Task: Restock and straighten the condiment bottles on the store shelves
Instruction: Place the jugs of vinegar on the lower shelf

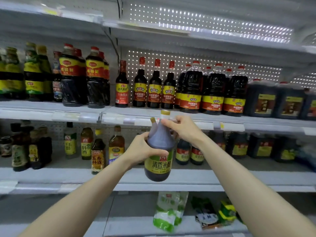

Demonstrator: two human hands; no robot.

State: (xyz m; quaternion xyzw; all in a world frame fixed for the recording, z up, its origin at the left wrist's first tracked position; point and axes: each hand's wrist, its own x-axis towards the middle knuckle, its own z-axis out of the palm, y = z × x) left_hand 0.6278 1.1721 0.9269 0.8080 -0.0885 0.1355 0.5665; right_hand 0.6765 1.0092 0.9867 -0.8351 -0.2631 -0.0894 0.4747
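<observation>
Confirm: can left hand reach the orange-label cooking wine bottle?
Probably not yet: left hand grips the rice vinegar bottle, right hand on its neck. The way looks free: the orange-label cooking wine bottle stands at the shelf front, left of that hand, nothing before it.

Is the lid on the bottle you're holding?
On: a yellow cap tops the vinegar bottle that the left hand and right hand hold.

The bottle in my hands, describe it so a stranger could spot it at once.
Find the middle shelf. Just below its centre, the left hand grips the belly of a squat brown bottle, the right hand its neck. Alone among its neighbours, it is off the shelves, with a pale yellow cap.
</observation>
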